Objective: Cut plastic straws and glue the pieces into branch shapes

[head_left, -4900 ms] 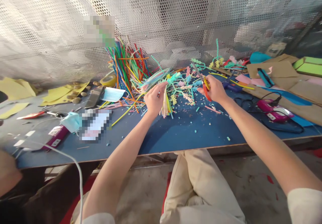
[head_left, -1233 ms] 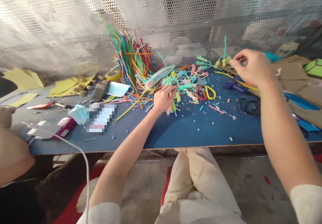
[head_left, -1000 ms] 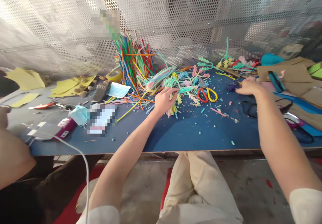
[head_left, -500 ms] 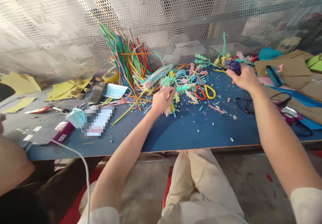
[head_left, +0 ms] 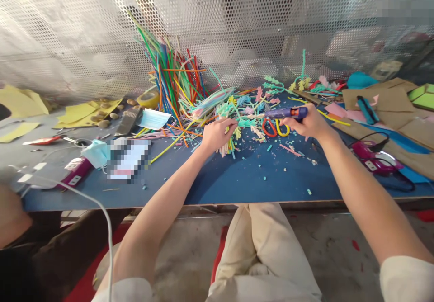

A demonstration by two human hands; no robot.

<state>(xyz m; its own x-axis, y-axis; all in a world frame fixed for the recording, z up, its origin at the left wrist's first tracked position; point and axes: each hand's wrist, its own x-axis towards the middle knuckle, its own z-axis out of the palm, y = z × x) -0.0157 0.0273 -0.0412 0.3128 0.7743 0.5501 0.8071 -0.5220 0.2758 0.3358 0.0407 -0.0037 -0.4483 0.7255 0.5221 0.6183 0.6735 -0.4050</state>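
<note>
In the head view my right hand (head_left: 307, 123) is wrapped round a purple glue gun (head_left: 281, 113) with an orange part near the grip. Its nozzle points left, toward my other hand. My left hand (head_left: 217, 135) rests at the front of a heap of pipe cleaners, fingers pinched together. At its fingertips lies a mint-green pipe-cleaner piece (head_left: 249, 123), shaped like a leafy sprig; the grip itself is partly hidden. Below the palm, cut pipe-cleaner ends (head_left: 228, 148) in yellow and pink poke out. Scissors (head_left: 269, 129) with red and yellow handles lie under the glue gun.
Long pipe cleaners (head_left: 169, 80) lean in a bundle against the perforated metal panel (head_left: 244, 12). Left are a face mask (head_left: 155, 119), a tape roll (head_left: 148, 98) and a purple power strip (head_left: 75, 173). Brown cardboard (head_left: 379, 96) and another power strip (head_left: 373, 156) lie right. A neighbour's arm shows at far left.
My right hand has brought the glue gun left and nearer, from the back right to above the scissors. The left hand keeps its place on the heap. The view has shifted slightly.
</note>
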